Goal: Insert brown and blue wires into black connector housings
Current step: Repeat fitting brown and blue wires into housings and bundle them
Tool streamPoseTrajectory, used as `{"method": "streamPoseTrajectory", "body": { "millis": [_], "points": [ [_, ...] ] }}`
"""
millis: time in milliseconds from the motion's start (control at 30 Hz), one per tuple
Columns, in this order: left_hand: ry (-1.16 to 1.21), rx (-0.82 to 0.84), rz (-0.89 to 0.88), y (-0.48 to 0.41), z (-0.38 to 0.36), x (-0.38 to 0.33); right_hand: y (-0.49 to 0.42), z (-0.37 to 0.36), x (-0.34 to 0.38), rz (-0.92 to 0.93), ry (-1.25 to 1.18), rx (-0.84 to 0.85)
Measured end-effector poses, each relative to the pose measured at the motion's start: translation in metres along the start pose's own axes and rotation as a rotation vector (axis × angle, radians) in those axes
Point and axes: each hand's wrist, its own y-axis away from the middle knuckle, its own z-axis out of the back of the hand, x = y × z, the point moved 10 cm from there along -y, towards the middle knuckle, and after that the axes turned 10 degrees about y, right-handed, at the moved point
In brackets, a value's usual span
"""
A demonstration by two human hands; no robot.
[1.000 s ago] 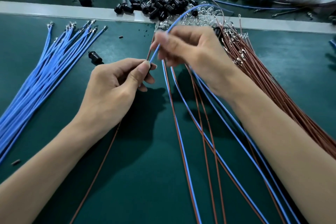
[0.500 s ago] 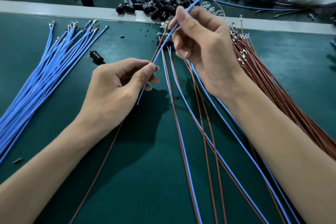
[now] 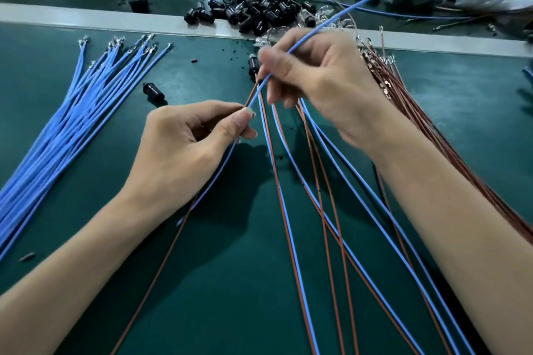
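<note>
Blue wire [image 3: 360, 4] pinched in left hand [image 3: 184, 147] grip, right hand [image 3: 326, 81] pinching it higher

Just the one cam, on your head: it faces forward and down, sitting close over your left hand [image 3: 184, 150] and right hand [image 3: 326, 81] above the green mat [image 3: 230, 297].

The lower end of the blue wire [image 3: 360, 4] now reaches well below the left hand [image 3: 184, 150]. The right hand [image 3: 323, 81] sits lower, its fingers [image 3: 277, 63] nearer the left hand.
</note>
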Motion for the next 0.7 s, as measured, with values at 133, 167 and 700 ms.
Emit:
{"method": "streamPoseTrajectory", "body": {
  "millis": [133,167,700],
  "points": [
    [0.024,-0.009,0.012,-0.001,0.001,0.001,0.001,-0.01,0.0,-0.03,-0.052,0.069],
    [0.028,-0.018,0.016,-0.001,0.002,0.002,0.0,-0.003,0.001,-0.035,-0.127,0.017],
    [0.018,0.009,-0.002,0.0,-0.001,0.002,0.002,0.019,0.025,0.106,0.014,-0.102]
  ]
}}
